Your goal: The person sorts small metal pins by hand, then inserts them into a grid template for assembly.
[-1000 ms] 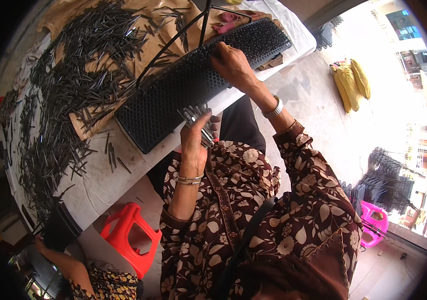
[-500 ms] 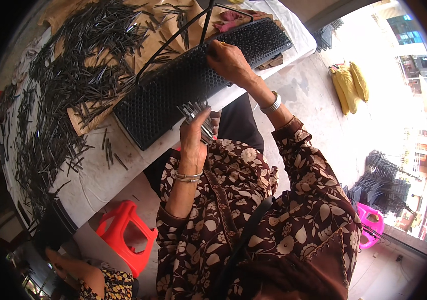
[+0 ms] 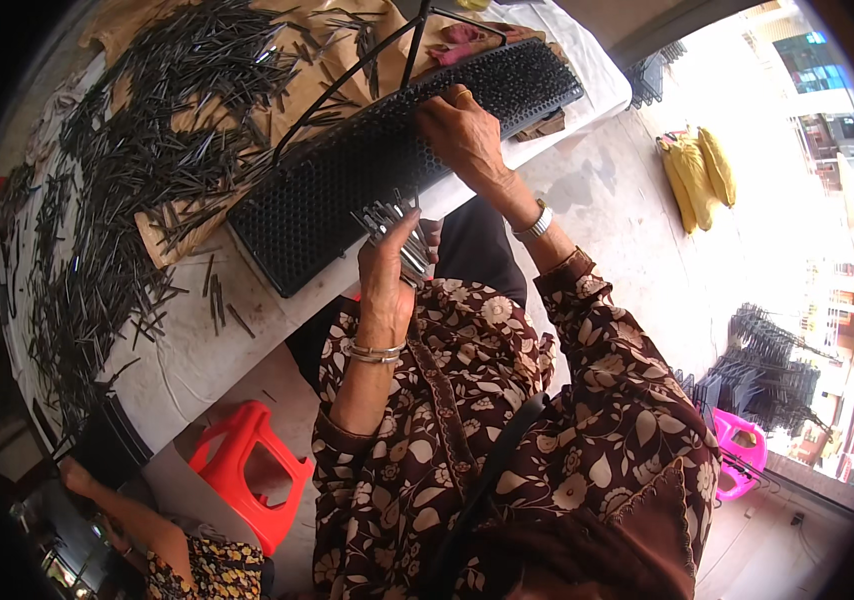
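A long black tray (image 3: 312,215) with a honeycomb of small holes lies slantwise along the table's near edge, its far right part filled with dark tips. My left hand (image 3: 387,262) is closed round a bundle of thin metal sticks (image 3: 384,218), fanned out at the top, just in front of the tray. Over the tray's middle, my right hand (image 3: 464,135) bends its fingers down onto the holes, fingertips pressed together. Whatever those fingertips hold is hidden from view. A large heap of dark thin sticks (image 3: 162,140) spreads over the table to the left.
A bent black metal frame (image 3: 352,72) rises behind the tray. The table has a white cover (image 3: 182,365) and brown paper (image 3: 327,65). Below stands a red stool (image 3: 257,470); a pink stool (image 3: 737,455), stacked black racks (image 3: 772,370) and yellow sacks (image 3: 697,175) are right. A co-worker's arm (image 3: 137,520) shows lower left.
My right hand has shifted slightly down and right over the tray, fingers now lower on the holes. My left hand stays put with the bundle. The co-worker's arm has moved up and left.
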Demonstrator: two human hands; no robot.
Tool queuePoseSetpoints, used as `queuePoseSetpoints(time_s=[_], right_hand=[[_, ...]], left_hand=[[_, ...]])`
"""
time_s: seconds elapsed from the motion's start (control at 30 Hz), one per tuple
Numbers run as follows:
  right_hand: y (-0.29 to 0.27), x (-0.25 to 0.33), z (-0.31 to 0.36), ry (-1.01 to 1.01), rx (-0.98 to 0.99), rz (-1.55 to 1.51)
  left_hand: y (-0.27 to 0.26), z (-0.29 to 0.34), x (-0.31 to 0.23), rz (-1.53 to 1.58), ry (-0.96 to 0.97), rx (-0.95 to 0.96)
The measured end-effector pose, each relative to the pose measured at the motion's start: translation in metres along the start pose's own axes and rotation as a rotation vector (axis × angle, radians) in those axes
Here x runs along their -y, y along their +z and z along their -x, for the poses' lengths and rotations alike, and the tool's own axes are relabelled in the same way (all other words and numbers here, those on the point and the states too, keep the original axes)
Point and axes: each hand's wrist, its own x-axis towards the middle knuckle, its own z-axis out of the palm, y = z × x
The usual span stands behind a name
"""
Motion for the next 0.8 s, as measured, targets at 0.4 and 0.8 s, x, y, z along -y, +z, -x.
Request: queuePoseSetpoints(time_s=[0.4,0.8], right_hand=[[-0.051,0.024,0.029,0.038,0.411,-0.490],[-0.069,0.025,0.031,0.303,0.760,-0.883]], left_hand=[[-0.005,-0.009,0.004,-0.064,0.105,0.025],[0.001,0.003,0.001,-0.164,0.117,0.102]])
